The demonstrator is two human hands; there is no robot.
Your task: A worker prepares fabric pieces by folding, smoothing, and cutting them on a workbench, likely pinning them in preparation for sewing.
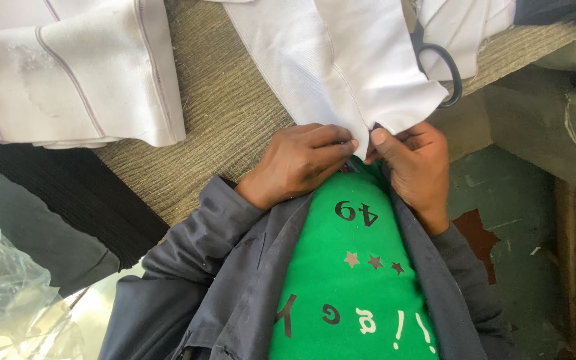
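A long strip of white fabric (341, 60) runs from the top of the view down to my chest. My left hand (298, 163) pinches its near edge with thumb and fingers. My right hand (415, 167) grips the same edge right beside it, thumb on top. Both hands are close against my green shirt, and the cloth hides what lies between the fingertips. Black-handled scissors (445, 67) lie on the table just beyond my right hand, partly under the fabric.
A folded pile of white fabric (81, 73) with stitched seams lies at the upper left on the woven tan table surface (228, 113). Clear plastic sheeting (8, 280) is at the lower left. The table's edge drops to a painted floor (501, 200) on the right.
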